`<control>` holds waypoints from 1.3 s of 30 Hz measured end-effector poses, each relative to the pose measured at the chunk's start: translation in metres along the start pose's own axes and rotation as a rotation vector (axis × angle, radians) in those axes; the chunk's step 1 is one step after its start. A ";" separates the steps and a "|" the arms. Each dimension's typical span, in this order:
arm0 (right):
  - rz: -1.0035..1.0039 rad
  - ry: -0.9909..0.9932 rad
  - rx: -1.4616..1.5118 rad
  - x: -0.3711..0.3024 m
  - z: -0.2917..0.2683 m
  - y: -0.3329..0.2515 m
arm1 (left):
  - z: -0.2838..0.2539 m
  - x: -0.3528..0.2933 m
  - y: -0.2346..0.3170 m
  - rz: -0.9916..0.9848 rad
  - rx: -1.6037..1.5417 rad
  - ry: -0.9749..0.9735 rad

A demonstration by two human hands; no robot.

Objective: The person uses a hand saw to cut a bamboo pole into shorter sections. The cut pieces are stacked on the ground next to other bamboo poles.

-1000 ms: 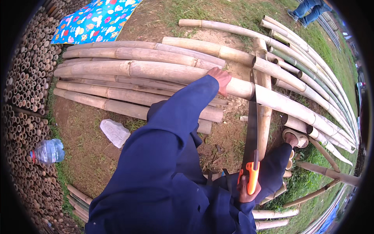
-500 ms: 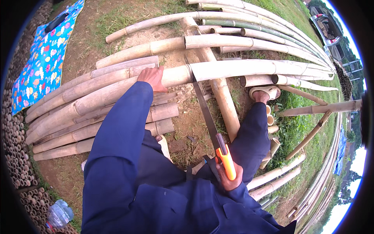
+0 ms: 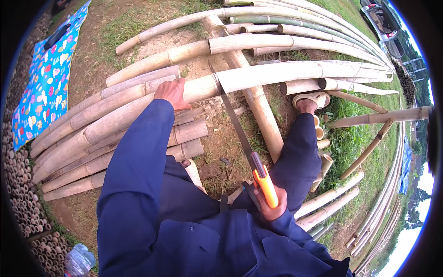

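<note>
Holding the saw (image 3: 239, 123) against the pale bamboo pole (image 3: 281, 74), we cannot make out how deep its blade sits, and its tip blurs at the pole's far side. That pole passes over the crosswise bamboo support (image 3: 259, 111), its left stretch lying among shorter lengths. Our right hand (image 3: 274, 207) has its fingers closed round the orange handle (image 3: 266, 188), some of them hidden behind it. Our left hand (image 3: 172, 95) presses on the pole just left of the blade, fingers bent over the top; we cannot see their undersides. The lower edge cuts off the plastic bottle (image 3: 79, 260), and the dark rim crops the vehicle (image 3: 379, 21). Counting, we find one saw, two hands, two sandals (image 3: 313, 99), one bottle, one patterned blue sheet (image 3: 46, 87) and two hollow pole ends (image 3: 323, 84) beside our right foot. The stacked bamboo (image 3: 23, 198) at left defeats our count.
</note>
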State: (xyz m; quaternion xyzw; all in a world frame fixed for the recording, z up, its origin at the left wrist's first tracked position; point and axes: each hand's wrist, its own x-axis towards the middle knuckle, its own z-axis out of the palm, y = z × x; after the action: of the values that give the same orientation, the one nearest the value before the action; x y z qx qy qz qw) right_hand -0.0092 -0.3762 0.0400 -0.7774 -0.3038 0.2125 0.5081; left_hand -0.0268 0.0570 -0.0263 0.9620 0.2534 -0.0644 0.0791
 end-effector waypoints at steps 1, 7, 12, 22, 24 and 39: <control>0.016 -0.021 -0.009 0.019 0.008 0.006 | 0.003 0.001 0.001 0.004 0.000 0.014; -0.019 0.011 0.138 0.127 0.058 0.035 | -0.009 0.006 0.002 0.039 -0.057 0.052; -0.022 0.003 0.001 -0.025 -0.006 -0.001 | -0.002 0.008 -0.006 -0.019 -0.044 0.016; 0.073 -0.042 0.036 0.074 0.030 0.013 | -0.007 0.012 -0.004 0.045 -0.047 0.061; 0.121 -0.112 -0.010 0.006 -0.002 -0.003 | 0.006 0.000 -0.010 0.022 -0.059 -0.002; 0.025 -0.036 0.017 -0.002 -0.011 -0.014 | -0.003 0.004 -0.005 -0.005 -0.017 -0.003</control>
State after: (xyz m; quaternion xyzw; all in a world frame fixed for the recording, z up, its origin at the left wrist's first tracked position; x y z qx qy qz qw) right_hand -0.0077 -0.3805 0.0575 -0.7730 -0.3013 0.2355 0.5063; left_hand -0.0252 0.0642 -0.0243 0.9605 0.2564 -0.0640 0.0875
